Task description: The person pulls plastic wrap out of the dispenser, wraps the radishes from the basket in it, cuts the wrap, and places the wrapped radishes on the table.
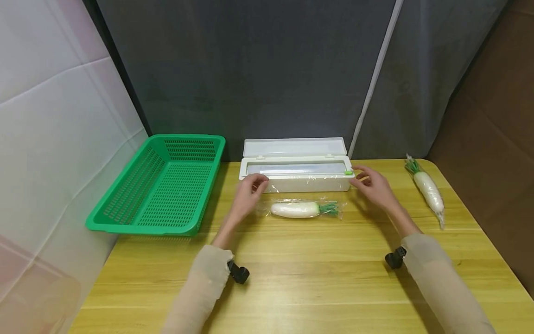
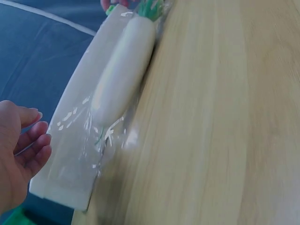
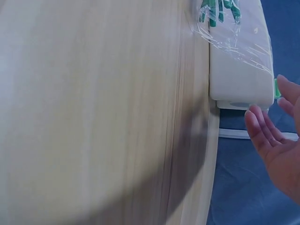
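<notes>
A white cling film dispenser (image 1: 295, 184) stands at the back of the table, its lid (image 1: 294, 147) raised. Clear film shows as glints on its front face. The left hand (image 1: 249, 191) is at its left front corner, fingers loosely bent; the left wrist view shows this hand (image 2: 21, 145) with nothing visible in its grasp. At the right end, the right hand (image 1: 372, 185) has its fingers spread beside the green slider (image 1: 348, 172); whether they touch it I cannot tell. In front of the dispenser lies a white radish (image 1: 295, 209) with green tops, loosely covered in clear film.
A green plastic basket (image 1: 143, 229) with slotted sides sits at the left of the wooden table (image 1: 317, 287). Another white radish (image 1: 428, 190) lies at the far right, its surface shiny. A dark curtain (image 1: 250, 69) hangs close behind the dispenser.
</notes>
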`<state>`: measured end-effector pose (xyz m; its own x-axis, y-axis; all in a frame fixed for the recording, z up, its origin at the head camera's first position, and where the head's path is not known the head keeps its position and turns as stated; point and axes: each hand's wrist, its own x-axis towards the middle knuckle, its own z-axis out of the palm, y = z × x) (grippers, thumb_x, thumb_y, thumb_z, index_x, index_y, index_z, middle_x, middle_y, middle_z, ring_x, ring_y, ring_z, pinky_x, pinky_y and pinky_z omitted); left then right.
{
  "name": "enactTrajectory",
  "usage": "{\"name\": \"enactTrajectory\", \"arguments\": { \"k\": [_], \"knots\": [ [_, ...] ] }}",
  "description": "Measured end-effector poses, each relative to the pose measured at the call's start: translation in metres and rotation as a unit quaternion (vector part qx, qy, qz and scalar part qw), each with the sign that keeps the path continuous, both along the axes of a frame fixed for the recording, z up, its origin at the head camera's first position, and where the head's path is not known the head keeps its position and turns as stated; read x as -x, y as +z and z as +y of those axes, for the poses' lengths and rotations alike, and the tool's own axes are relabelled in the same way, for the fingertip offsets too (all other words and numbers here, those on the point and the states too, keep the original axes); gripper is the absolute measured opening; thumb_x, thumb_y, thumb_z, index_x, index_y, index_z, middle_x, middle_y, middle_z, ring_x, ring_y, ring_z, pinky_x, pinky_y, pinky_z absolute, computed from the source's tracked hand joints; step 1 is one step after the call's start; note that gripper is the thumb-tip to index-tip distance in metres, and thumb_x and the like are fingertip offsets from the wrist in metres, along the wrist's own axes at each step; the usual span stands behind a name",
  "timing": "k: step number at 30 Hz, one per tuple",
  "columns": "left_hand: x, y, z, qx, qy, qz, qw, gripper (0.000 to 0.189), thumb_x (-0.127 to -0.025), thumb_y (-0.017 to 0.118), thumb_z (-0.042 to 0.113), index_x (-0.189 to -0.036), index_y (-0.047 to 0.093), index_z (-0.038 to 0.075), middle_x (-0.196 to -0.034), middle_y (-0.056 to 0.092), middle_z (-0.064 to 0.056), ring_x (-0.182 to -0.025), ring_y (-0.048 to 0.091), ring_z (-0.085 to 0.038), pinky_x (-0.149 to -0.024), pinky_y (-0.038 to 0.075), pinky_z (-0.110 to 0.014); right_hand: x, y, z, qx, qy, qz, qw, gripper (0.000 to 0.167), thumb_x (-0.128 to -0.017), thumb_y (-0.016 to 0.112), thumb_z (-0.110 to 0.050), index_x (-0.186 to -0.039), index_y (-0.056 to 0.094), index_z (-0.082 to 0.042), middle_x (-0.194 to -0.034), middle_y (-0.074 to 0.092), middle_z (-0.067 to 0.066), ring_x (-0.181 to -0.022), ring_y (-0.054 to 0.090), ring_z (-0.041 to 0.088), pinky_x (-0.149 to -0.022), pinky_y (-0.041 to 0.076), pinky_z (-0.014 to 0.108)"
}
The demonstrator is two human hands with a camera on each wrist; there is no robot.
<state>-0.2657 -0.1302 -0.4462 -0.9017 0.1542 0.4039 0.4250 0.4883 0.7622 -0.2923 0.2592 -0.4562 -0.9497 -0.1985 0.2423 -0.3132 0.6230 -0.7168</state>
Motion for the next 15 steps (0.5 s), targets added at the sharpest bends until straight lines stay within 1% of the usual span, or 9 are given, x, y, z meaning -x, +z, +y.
{"name": "enactTrajectory", "arguments": {
  "k": [2, 4, 10, 15],
  "knots": [
    [0.001, 0.001, 0.005, 0.0, -0.008, 0.003, 1.0, 0.013, -0.098, 0.064, 0.004, -0.106, 0.07, -0.005, -0.093, 0.067, -0.015, -0.083, 0.062, -0.026, -0.073, 0.051, -0.031, 0.003, -0.001, 0.0, -0.001, 0.006, -0.002, 1.0, 0.049, -0.1, 0.066, -0.025, -0.142, 0.053, -0.004, -0.114, 0.064, 0.027, -0.093, 0.067, 0.04, -0.084, 0.053, 0.051],
    [0.003, 0.002, 0.011, -0.001, -0.014, 0.003, 0.9999, 0.013, -0.098, 0.063, 0.004, -0.106, 0.069, -0.005, -0.094, 0.067, -0.015, -0.083, 0.061, -0.026, -0.073, 0.051, -0.031, 0.007, -0.001, 0.0, -0.002, 0.012, -0.002, 0.9999, 0.05, -0.099, 0.067, -0.026, -0.142, 0.053, -0.005, -0.115, 0.064, 0.027, -0.092, 0.067, 0.04, -0.084, 0.053, 0.052],
    [0.006, 0.002, 0.026, 0.001, -0.026, 0.003, 0.9997, 0.014, -0.099, 0.063, 0.004, -0.107, 0.07, -0.005, -0.094, 0.066, -0.015, -0.085, 0.061, -0.026, -0.075, 0.05, -0.032, 0.015, -0.002, -0.003, -0.017, 0.032, 0.009, 0.9993, 0.054, -0.098, 0.07, -0.026, -0.144, 0.053, -0.005, -0.112, 0.061, 0.024, -0.089, 0.066, 0.036, -0.08, 0.053, 0.047],
    [0.009, 0.004, 0.038, 0.003, -0.027, -0.004, 0.9996, 0.014, -0.098, 0.062, 0.002, -0.108, 0.07, -0.004, -0.095, 0.067, -0.014, -0.086, 0.061, -0.025, -0.077, 0.051, -0.032, 0.019, -0.002, -0.005, -0.034, 0.035, 0.0, 0.9988, 0.055, -0.097, 0.07, -0.029, -0.145, 0.053, -0.007, -0.113, 0.056, 0.023, -0.093, 0.062, 0.036, -0.081, 0.051, 0.045]
  ]
}}
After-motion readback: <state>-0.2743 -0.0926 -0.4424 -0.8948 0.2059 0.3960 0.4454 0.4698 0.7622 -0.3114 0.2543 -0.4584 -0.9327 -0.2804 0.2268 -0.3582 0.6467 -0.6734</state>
